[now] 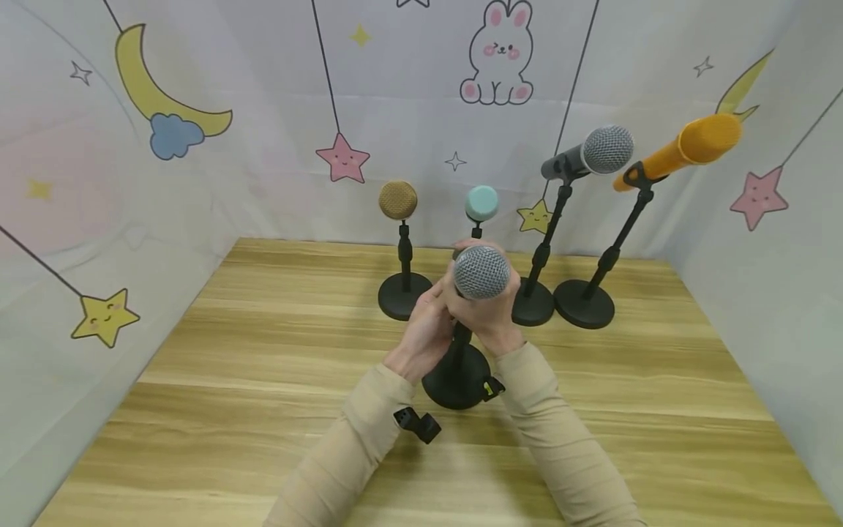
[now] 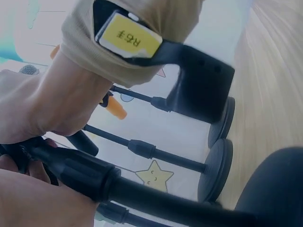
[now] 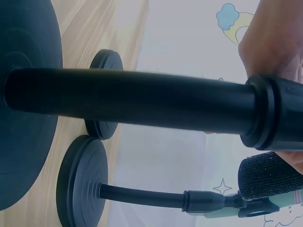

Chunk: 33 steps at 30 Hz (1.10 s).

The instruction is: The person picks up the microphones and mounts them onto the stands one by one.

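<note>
A microphone with a silver mesh head (image 1: 483, 272) sits at the top of a black desk stand (image 1: 454, 384), its head toward the camera. My right hand (image 1: 492, 311) wraps round the microphone just below the mesh. Lower and to the left, my left hand (image 1: 428, 333) holds the upper part of the stand near its clip. In the left wrist view the left hand (image 2: 42, 198) and right hand (image 2: 47, 106) meet around that joint, which they partly hide. The stand's pole (image 3: 132, 99) crosses the right wrist view, its base on the table.
Behind stand other microphones on black stands: a gold one (image 1: 398, 200), a mint one (image 1: 481, 203), a grey one with silver mesh (image 1: 607, 149) and an orange one (image 1: 707, 139). They line the back of the wood-grain table (image 1: 263, 351), before a printed curtain (image 1: 276, 88).
</note>
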{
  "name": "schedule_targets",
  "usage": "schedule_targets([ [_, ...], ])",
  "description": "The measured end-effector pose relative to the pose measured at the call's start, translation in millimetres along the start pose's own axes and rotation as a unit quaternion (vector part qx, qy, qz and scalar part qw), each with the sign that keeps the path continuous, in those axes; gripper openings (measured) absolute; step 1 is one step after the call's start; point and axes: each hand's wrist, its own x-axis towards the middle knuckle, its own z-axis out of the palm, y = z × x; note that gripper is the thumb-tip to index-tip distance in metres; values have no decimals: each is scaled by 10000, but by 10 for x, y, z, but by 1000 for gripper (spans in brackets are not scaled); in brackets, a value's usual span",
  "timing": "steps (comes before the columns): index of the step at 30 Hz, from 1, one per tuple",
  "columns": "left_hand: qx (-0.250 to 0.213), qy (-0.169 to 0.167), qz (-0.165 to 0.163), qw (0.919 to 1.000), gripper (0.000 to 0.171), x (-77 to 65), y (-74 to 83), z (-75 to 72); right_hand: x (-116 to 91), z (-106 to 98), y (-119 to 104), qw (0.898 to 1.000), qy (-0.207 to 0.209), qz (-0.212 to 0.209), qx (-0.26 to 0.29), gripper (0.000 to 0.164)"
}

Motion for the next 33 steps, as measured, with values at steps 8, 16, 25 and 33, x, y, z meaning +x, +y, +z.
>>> schedule_targets([
  [8, 136, 9, -30, 9999, 34, -10, 8, -4, -14, 34, 3, 9998, 9, 194, 106, 32],
  [16, 238, 97, -89, 9996, 36, 12, 41, 7, -9, 35, 0, 9997, 112, 225, 68, 31],
  [25, 424, -43, -29, 9991, 33, 40, 56, -11, 29, 43, -30, 9963, 190, -356, -765, 29],
  [33, 399, 65, -52, 9992, 29, 51, 36, -5, 24, 34, -27, 9921, 267, -478, -1131, 30],
])
